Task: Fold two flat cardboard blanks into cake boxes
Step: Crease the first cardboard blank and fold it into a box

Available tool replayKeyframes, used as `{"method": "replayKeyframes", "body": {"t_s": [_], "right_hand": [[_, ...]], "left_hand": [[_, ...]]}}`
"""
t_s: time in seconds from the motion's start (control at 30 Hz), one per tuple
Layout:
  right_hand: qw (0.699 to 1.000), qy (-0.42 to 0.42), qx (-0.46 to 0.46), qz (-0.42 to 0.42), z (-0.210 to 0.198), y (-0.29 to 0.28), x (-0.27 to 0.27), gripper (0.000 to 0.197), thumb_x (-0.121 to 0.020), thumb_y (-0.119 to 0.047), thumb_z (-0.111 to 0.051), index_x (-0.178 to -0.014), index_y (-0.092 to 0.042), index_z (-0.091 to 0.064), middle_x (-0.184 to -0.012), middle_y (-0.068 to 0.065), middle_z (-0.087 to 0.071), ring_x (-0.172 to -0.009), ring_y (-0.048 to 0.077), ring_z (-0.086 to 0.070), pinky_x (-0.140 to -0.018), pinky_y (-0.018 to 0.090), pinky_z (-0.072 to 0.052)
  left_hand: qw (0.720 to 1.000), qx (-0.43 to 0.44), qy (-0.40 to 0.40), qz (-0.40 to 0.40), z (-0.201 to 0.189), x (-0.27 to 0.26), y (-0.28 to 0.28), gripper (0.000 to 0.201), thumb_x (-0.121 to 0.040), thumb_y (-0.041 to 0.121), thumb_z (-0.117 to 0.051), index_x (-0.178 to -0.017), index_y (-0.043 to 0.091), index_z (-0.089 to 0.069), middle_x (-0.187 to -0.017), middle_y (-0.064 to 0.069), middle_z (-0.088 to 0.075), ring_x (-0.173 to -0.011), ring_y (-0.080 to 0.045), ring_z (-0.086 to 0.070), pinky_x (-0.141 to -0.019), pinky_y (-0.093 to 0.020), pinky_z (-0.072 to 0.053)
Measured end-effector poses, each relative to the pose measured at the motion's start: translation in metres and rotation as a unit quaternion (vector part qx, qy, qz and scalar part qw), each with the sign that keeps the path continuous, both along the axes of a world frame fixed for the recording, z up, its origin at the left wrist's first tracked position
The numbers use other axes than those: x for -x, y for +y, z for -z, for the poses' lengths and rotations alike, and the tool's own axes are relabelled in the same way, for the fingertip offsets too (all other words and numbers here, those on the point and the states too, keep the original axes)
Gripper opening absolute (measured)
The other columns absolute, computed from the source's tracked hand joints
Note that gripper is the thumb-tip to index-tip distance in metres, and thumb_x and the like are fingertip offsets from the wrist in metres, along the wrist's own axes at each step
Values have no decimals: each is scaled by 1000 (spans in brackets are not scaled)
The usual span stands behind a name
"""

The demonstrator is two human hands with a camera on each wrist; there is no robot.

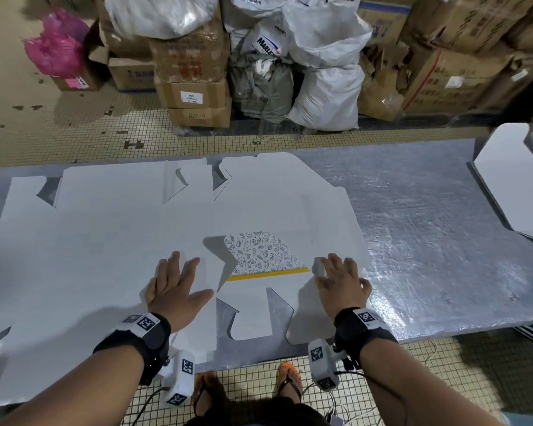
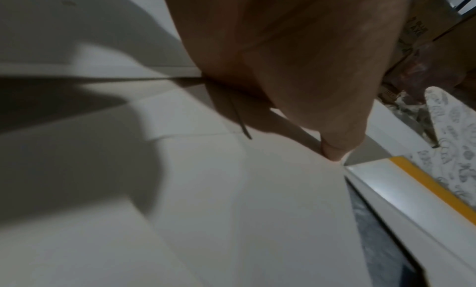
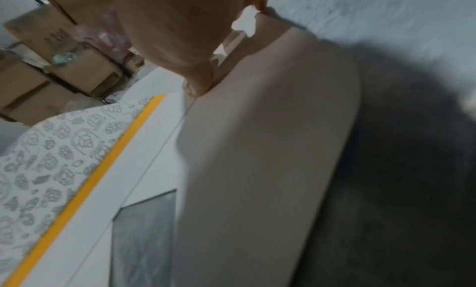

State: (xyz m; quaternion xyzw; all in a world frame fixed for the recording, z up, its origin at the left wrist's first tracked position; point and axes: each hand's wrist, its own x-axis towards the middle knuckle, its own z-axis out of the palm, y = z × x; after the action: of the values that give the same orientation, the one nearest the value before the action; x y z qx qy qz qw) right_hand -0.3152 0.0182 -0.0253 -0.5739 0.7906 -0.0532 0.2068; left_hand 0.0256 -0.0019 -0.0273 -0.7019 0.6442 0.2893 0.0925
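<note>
Two white cardboard blanks lie flat on a silvery mat [image 1: 428, 226]. The left blank [image 1: 90, 241] spreads far to the left, and my left hand [image 1: 179, 287] presses flat on its near right corner, fingers straight. The right blank [image 1: 274, 204] overlaps it in the middle. One of its flaps [image 1: 259, 253] is folded over, showing a printed pattern and a yellow stripe [image 3: 85, 189]. My right hand [image 1: 340, 281] arches over the right blank's side flap [image 3: 257, 149]. Its thumb presses beside the crease and a fingertip hooks the flap's outer edge. The flap looks slightly raised.
More white blanks [image 1: 511, 186] lie at the mat's far right. Brown cartons and white sacks [image 1: 290, 72] are stacked behind the mat, with a pink bag [image 1: 59, 47] at the back left. My sandalled feet [image 1: 286, 379] stand on tiled floor at the near edge.
</note>
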Motion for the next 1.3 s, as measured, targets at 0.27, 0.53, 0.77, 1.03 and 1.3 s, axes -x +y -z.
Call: {"method": "replayKeyframes", "body": {"t_s": [0.27,0.53,0.77,1.03,1.3], "right_hand": [[997,-44,26,-53,-5,8,-1,45,-88,-2,-48,-98,-38,-74,-145,-13,-47,-146,12,-24,-112,40,-15],[994,-100,-2,-39,-6,16,5,24,-84,-47,-53,-88,-35,-73,-146,-20,-42,-136,-7,-18,-97,28,-15],[995,-94,15,3,-1,19,-2,46,-70,-49,-78,-109,-36,-58,-124,-23,-36,-128,5,-41,-112,38,-23],[971,-224,67,59,-1,27,-10,77,-80,-21,-75,-143,-38,-34,-124,-17,-49,-112,11,-48,-98,37,-49],[986,-153,52,-52,-3,26,-30,53,-90,-23,-61,-140,-22,-45,-140,0,-50,-116,24,-57,-98,32,-45]], "left_hand": [[979,80,172,-74,-22,33,-21,36,-83,38,-53,-115,27,-68,-142,6,-53,-138,-18,-41,-112,-39,-31],[985,-18,164,44,-27,43,-14,74,-57,87,-46,-119,48,-54,-141,21,-25,-139,-1,-17,-117,-39,-20],[989,14,47,142,-5,47,13,111,-64,80,-66,-151,44,-6,-158,19,29,-142,-13,40,-121,-40,12],[987,-21,13,162,1,46,14,125,-70,87,-53,-149,39,31,-147,17,51,-130,-13,55,-115,-38,26],[985,-38,68,153,-6,43,9,101,-87,72,-47,-152,40,22,-155,17,40,-135,-14,50,-118,-40,20]]}}
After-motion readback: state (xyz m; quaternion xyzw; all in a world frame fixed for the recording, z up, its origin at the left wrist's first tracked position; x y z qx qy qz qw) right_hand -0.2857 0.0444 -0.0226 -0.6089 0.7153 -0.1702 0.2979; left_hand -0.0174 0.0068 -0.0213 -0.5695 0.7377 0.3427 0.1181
